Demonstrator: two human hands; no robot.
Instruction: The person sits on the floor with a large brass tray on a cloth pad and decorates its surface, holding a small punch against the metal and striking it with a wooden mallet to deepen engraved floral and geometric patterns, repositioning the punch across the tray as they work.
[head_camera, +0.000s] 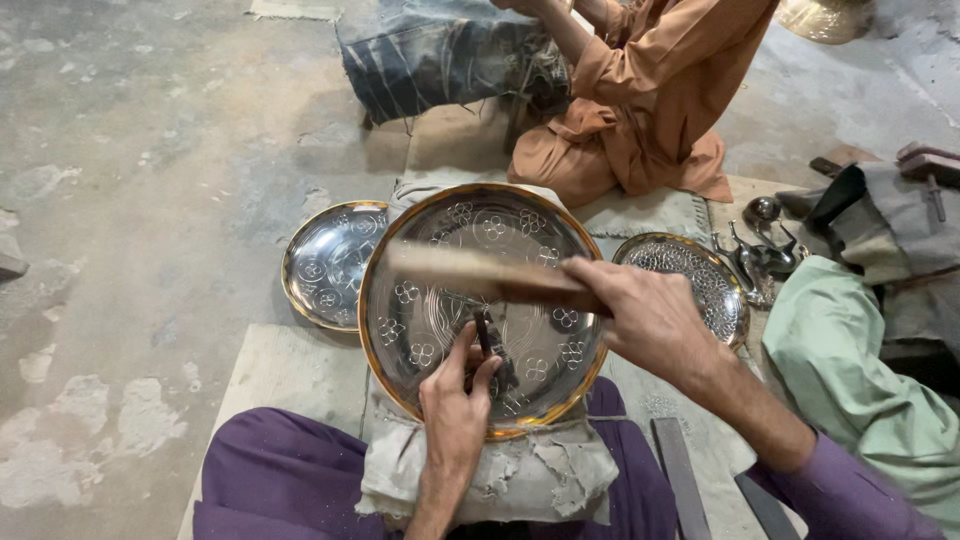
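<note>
- Sitting cross-legged on the concrete floor (130, 200), the person had a large round metal tray (485, 310) propped on a cloth-wrapped cushion (500, 475) over the lap, between the knees, tilted toward the camera.
- Tray was silver-coloured with a brass-coloured rim; flower and circle motifs already ran round most of the face. My read: chasing step well along, work going on at the lower centre.
- Another person in an orange garment (640, 110) sat beyond the tray, busy on a dark cloth-covered bundle (440, 60); their hands were mostly out of frame.
- Green cloth (850, 370) lay at the far right, beside the right forearm.
- A second engraved tray (330, 260) lay flat on the floor just left of the big one, partly tucked behind it; a third with a dotted pattern (690, 280) lay to the right.
- Right hand (645, 315) was closed round the handle end of a wooden mallet (480, 275), raised across the tray face. Mallet head was motion-blurred, so likely mid-swing.
- Left hand (455, 405) pinched a thin dark chisel (484, 335) between thumb and fingers, tip set on the tray surface, shaft near upright.
- Small shiny metal pieces (760, 250) sat in a cluster right of the dotted tray; couldn't tell what they were.
- Next move, as I judged it: the mallet has to land square on the chisel top while the left hand keeps the tip planted on the line, then steps the tip along the motif. A glancing hit could skid the tip across the finished pattern.
</note>
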